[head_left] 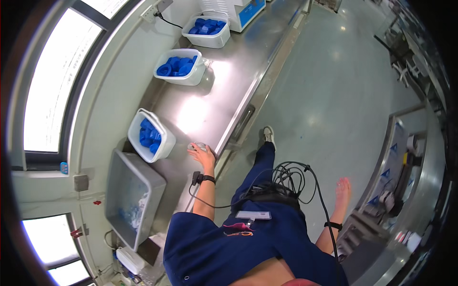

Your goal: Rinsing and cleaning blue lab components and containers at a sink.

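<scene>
My left hand [204, 157] is over the near side of the steel counter [217, 90], its fingers curved about a small round greyish thing [197, 146]. What kind of thing it is does not show clearly. Just left of this hand stands a white bucket [164, 145] holding several blue plastic pieces [150, 136]. My right hand [343, 191] hangs at my side above the floor. Its fingers are stretched out, and nothing shows in them.
Farther along the counter are two more white tubs [193, 77] [218, 40] of blue pieces, then a white-and-blue machine [243, 14]. A large grey bin [155, 198] stands nearer on the left. A black cable [317, 190] loops around my waist. Steel shelving [381, 162] lines the right.
</scene>
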Motion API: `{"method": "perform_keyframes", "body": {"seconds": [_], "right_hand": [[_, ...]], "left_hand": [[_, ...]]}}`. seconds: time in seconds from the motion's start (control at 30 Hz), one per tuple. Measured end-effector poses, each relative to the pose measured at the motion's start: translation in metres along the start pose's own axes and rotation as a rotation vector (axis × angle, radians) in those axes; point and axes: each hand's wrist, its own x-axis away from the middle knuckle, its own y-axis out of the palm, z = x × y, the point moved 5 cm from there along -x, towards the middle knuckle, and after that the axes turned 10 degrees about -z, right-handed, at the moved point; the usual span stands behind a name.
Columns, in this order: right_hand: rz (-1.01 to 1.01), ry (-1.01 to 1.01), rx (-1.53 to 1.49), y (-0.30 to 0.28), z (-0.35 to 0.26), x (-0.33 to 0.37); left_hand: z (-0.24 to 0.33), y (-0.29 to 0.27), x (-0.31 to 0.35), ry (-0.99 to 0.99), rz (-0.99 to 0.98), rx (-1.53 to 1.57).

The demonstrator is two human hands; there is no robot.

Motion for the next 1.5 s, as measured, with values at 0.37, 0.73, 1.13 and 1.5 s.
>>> {"method": "perform_keyframes", "body": {"seconds": [0.37,0.73,1.13,1.5], "right_hand": [[-0.049,-0.086,0.271,0.194,-0.233,-0.185],[0.305,-0.251,0.019,0.174,-0.329,-0.308],[-0.467,-0.616,0.149,0.446,-0.69,-0.601],[-1.584,-1.371,1.265,0.992,-0.748,-0.345]], "left_hand": [[0.402,0.196,-0.25,0.386,0.031,-0.093],[0.811,0.397,0.005,1.177,-1.474,0.235],[0.648,0.244,-0.188,-0.009,-0.649,1.157],[0.467,0.19,-0.091,-0.334,0.467,1.748]]}}
